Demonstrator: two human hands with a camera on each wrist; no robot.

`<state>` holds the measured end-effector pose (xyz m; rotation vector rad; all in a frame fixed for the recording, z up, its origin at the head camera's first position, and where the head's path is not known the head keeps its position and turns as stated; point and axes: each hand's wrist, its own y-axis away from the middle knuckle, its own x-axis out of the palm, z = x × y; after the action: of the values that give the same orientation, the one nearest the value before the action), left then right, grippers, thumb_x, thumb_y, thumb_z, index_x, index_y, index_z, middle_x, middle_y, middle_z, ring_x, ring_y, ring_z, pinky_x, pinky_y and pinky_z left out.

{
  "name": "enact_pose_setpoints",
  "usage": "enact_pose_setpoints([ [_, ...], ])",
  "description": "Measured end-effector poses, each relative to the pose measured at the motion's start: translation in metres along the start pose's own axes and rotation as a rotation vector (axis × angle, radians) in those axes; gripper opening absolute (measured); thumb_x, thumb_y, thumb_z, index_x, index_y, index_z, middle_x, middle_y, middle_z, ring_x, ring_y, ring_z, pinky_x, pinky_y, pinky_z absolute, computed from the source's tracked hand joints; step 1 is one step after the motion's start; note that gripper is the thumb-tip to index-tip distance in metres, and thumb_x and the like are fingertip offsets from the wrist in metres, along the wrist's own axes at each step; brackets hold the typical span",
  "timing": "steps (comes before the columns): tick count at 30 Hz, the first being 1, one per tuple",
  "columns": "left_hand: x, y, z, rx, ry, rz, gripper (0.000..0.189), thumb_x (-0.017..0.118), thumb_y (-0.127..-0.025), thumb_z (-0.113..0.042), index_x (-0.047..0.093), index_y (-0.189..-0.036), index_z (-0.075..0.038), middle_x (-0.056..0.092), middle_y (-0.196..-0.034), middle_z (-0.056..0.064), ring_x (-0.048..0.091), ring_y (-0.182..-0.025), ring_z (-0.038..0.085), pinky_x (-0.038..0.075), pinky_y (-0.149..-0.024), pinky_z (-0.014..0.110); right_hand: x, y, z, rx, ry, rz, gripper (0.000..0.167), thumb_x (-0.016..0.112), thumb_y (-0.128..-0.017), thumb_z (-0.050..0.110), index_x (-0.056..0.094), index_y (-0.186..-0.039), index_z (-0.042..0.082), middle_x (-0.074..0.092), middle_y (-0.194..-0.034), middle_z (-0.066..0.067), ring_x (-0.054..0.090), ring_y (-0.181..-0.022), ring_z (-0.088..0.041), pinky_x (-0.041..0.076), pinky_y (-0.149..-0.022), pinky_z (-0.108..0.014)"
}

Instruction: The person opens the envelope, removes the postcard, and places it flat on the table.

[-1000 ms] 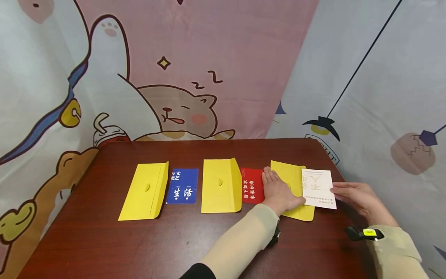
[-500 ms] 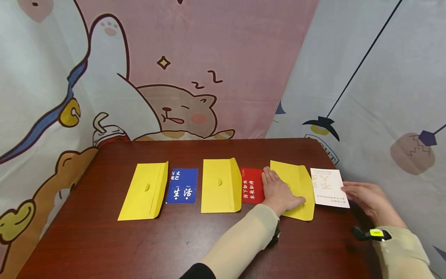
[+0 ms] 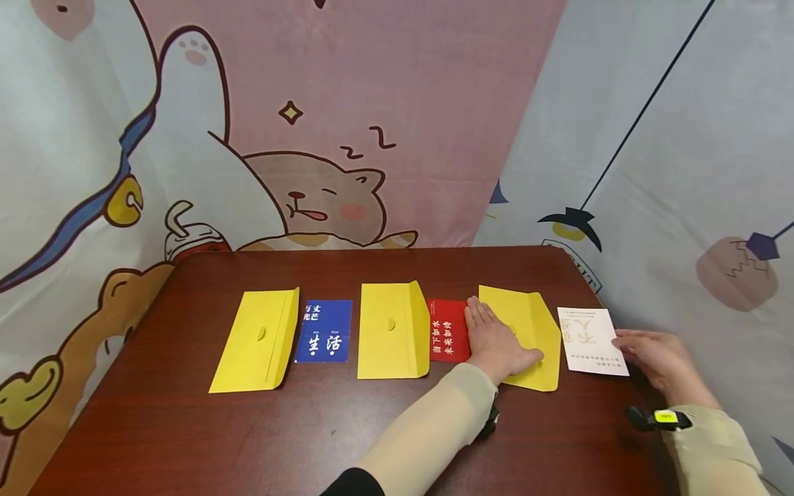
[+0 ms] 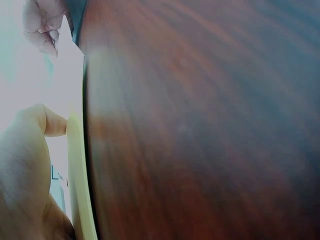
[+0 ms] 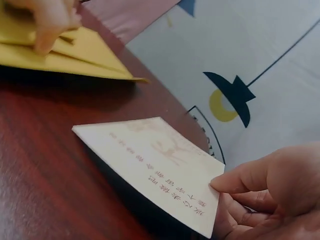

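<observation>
My right hand (image 3: 660, 362) pinches a white card (image 3: 592, 342) by its right edge, thumb on top in the right wrist view. The card, printed with gold and dark characters, stands just right of the rightmost yellow envelope (image 3: 540, 317). Across that envelope lies my left hand (image 3: 499, 344), fingers straight, its thumb pressing the envelope in the left wrist view. Left of this hand is a red card (image 3: 448, 331) with white characters; the fingers overlap its right edge. The envelope's flap points right, toward the white card.
Farther left on the brown table (image 3: 298, 434) lie a middle yellow envelope (image 3: 387, 344), a blue card (image 3: 325, 331) with white characters and a left yellow envelope (image 3: 254, 344). A cartoon-printed cloth (image 3: 446, 124) hangs behind the table and along its sides.
The white card has come out of the rightmost envelope and moved right with my right hand, then slightly toward me. My left hand has stayed in place on the envelope.
</observation>
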<state>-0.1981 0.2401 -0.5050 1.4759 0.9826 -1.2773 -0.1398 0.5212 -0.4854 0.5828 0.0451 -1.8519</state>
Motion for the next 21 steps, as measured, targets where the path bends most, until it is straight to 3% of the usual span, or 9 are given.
enact_pose_setpoints([
  [3, 0.000, 0.000, -0.001, -0.008, -0.004, 0.002, 0.126, 0.038, -0.080, -0.097, 0.023, -0.168, -0.008, 0.019, -0.174, 0.013, 0.008, -0.161, 0.037, 0.008, -0.128, 0.047, 0.005, 0.001, 0.002, -0.010, 0.145, -0.045, 0.052, 0.070, -0.100, 0.009, 0.053, -0.134, -0.027, 0.072, -0.105, -0.019, 0.066, -0.075, -0.004, 0.058, -0.063, -0.023],
  [7, 0.000, -0.001, -0.002, -0.017, -0.005, 0.003, 0.126, 0.039, -0.080, -0.097, 0.024, -0.168, -0.008, 0.021, -0.174, 0.013, 0.009, -0.161, 0.037, 0.009, -0.128, 0.047, 0.012, 0.003, 0.006, -0.019, 0.267, -0.088, 0.047, 0.069, -0.097, 0.008, 0.058, -0.128, -0.025, 0.064, -0.118, -0.039, 0.069, -0.073, -0.014, 0.057, -0.059, -0.024],
  [14, -0.001, -0.001, -0.003, -0.019, -0.010, 0.026, 0.125, 0.040, -0.080, -0.096, 0.023, -0.169, -0.009, 0.021, -0.174, 0.012, 0.009, -0.161, 0.037, 0.008, -0.129, 0.047, 0.020, 0.005, 0.012, -0.017, 0.371, -0.137, 0.040, 0.069, -0.096, 0.011, 0.066, -0.119, -0.021, 0.065, -0.113, -0.039, 0.066, -0.087, -0.034, 0.052, -0.058, -0.026],
  [21, -0.002, 0.000, -0.002, -0.022, -0.021, 0.031, 0.124, 0.040, -0.081, -0.096, 0.024, -0.169, -0.010, 0.021, -0.174, 0.011, 0.008, -0.161, 0.037, 0.007, -0.129, 0.048, 0.026, 0.008, 0.018, -0.015, 0.414, -0.167, 0.038, 0.069, -0.096, 0.011, 0.067, -0.118, -0.020, 0.063, -0.118, -0.041, 0.059, -0.098, -0.046, 0.054, -0.072, -0.045],
])
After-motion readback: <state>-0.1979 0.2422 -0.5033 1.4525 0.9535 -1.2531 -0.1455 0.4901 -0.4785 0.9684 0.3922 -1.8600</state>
